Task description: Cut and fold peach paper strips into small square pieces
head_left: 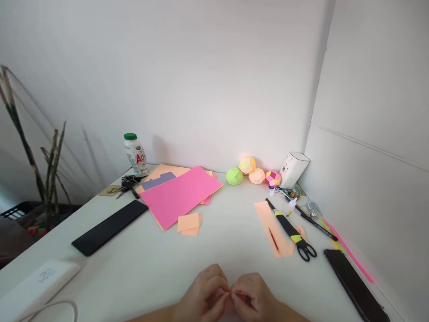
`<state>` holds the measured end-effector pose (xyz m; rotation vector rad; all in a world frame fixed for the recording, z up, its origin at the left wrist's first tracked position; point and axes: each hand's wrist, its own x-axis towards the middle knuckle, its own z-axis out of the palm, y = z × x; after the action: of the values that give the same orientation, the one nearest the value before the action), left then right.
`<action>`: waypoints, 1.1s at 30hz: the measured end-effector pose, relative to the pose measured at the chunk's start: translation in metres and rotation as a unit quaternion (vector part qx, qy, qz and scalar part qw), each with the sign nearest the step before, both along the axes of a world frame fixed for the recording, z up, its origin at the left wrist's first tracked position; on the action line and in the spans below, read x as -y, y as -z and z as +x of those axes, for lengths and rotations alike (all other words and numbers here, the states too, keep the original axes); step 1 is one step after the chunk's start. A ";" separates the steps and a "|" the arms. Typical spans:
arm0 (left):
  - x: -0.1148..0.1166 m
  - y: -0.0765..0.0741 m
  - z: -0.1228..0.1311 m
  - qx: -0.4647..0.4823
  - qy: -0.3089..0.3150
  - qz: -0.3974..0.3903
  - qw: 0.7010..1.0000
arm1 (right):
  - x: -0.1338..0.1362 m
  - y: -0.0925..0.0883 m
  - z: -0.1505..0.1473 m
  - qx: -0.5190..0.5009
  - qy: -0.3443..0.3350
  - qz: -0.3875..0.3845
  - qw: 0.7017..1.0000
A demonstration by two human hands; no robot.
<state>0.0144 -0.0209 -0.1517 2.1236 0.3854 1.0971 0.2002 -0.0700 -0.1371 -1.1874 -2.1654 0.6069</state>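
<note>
Low at the front edge of the white table (214,250), my left hand (204,295) and my right hand (256,297) meet fingertip to fingertip. Together they pinch a small piece of orange paper (230,293), most of it hidden between the fingers. A little stack of orange paper squares (189,223) lies beyond the hands. A pink sheet (179,194) rests on other coloured sheets further back.
Black-handled scissors (295,232) lie across an orange paper strip (271,226) on the right, next to pens and a dark phone (355,284). Several folded paper balls (254,172) and a white box (293,170) stand by the wall. A bottle (136,154), keys (127,183), and a black bar (109,226) are left.
</note>
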 end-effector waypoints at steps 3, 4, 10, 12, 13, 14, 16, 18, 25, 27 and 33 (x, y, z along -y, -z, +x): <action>0.000 0.000 0.000 -0.007 0.010 -0.005 1.000 | 0.000 0.002 -0.001 -0.004 0.003 0.026 1.000; 0.000 0.000 0.000 -0.007 0.015 -0.006 1.000 | 0.000 0.002 -0.001 -0.004 0.006 0.036 0.999; -0.002 0.000 -0.004 0.014 -0.001 -0.054 0.998 | -0.002 -0.006 0.007 -0.038 0.041 0.103 0.993; -0.004 0.000 -0.006 0.017 -0.013 -0.067 0.998 | -0.004 -0.009 0.011 -0.062 0.058 0.102 0.991; -0.005 0.001 -0.006 0.016 -0.019 -0.074 0.997 | -0.005 -0.011 0.012 -0.071 0.068 0.097 0.990; -0.005 0.001 -0.006 0.012 -0.022 -0.087 0.996 | -0.006 -0.012 0.013 -0.076 0.077 0.091 0.990; -0.006 0.002 -0.005 -0.004 -0.015 -0.112 0.994 | -0.006 -0.014 0.011 -0.075 0.083 0.080 0.990; -0.006 0.004 -0.003 -0.035 0.008 -0.109 0.993 | -0.005 -0.014 0.008 -0.069 0.082 0.068 0.992; -0.008 0.011 -0.002 -0.082 -0.011 -0.057 0.995 | 0.000 -0.002 0.005 -0.063 0.094 0.042 0.993; -0.008 0.012 -0.003 -0.075 -0.020 -0.054 0.995 | 0.000 0.003 0.006 -0.066 0.119 0.026 0.990; -0.007 0.015 -0.002 -0.066 -0.016 -0.035 0.997 | 0.000 0.007 0.004 -0.083 0.104 -0.030 0.991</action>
<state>0.0129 -0.0134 -0.1671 2.1403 0.5147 0.9497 0.2047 -0.0701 -0.1439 -1.3247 -1.8698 0.6583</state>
